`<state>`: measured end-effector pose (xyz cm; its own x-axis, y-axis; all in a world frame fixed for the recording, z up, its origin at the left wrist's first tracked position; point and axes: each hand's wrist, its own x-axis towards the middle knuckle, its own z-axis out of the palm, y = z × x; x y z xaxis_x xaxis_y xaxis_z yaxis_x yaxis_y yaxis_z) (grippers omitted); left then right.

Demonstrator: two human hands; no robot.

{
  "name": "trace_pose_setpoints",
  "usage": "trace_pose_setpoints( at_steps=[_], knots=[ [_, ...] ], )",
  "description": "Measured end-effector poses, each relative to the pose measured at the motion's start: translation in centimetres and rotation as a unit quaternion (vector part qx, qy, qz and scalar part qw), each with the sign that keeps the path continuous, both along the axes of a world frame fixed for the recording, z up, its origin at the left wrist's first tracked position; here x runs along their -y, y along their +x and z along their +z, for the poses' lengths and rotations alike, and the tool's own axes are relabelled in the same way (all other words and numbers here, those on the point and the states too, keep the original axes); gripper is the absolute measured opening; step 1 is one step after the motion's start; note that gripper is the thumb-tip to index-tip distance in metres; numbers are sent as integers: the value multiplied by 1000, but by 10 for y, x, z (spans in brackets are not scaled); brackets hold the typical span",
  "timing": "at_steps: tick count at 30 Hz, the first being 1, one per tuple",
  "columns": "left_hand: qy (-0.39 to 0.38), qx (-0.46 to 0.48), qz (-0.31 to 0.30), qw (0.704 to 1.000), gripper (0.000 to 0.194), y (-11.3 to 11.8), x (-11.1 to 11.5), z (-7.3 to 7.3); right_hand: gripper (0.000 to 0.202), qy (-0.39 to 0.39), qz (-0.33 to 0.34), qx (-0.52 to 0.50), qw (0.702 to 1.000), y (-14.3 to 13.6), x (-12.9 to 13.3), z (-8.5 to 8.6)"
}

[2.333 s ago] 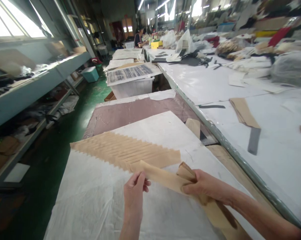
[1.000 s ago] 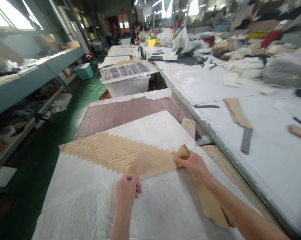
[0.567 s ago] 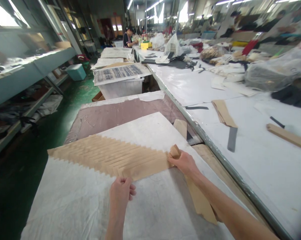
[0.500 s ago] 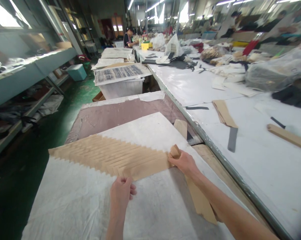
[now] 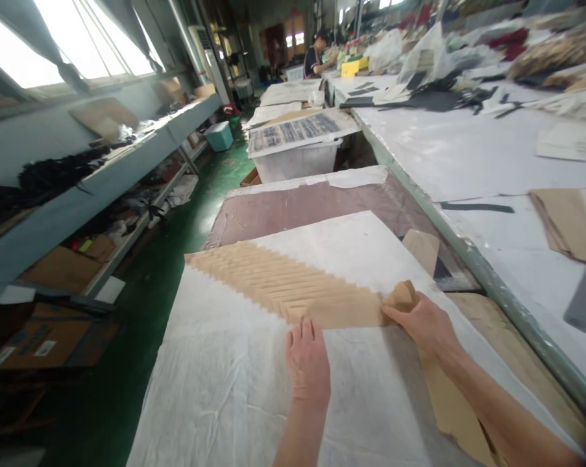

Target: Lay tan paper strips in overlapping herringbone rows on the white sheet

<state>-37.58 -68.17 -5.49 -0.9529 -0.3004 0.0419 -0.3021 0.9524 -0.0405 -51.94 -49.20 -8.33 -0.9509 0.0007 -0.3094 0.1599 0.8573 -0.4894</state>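
Observation:
A fanned row of overlapping tan strips [image 5: 273,275] runs slantwise over a white sheet [image 5: 244,383]; I cannot tell whether the strips are fabric or paper. At the near edge of this row, my left hand [image 5: 307,357] lies palm down, its fingertips touching the strips. My right hand [image 5: 422,318] is closed on a bundle of tan strips [image 5: 402,295] at the right end of the row. That bundle curls over above the fingers, and a tan length [image 5: 451,402] hangs below the right wrist, partly hidden by the forearm.
A long white table [image 5: 468,149] with a metal edge stands at the right, bearing folded tan pieces [image 5: 565,224] and dark strips [image 5: 477,207]. Beyond the sheet lie a brown board [image 5: 283,214] and a white bin [image 5: 297,162]. Left are a bench [image 5: 141,149] and green floor. A person [image 5: 315,58] works far back.
The view has turned left, so everything sits further right. My left hand has rolled from a thumb-and-finger pinch to palm down on the strip edge. My right hand still grips the bundle.

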Motion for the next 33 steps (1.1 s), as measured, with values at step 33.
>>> trace_pose_setpoints(
  at_steps=[33],
  knots=[
    [18,-96,4,995,25,18,-5,-12,61,-3,406,-123,905,57,14,21]
  ],
)
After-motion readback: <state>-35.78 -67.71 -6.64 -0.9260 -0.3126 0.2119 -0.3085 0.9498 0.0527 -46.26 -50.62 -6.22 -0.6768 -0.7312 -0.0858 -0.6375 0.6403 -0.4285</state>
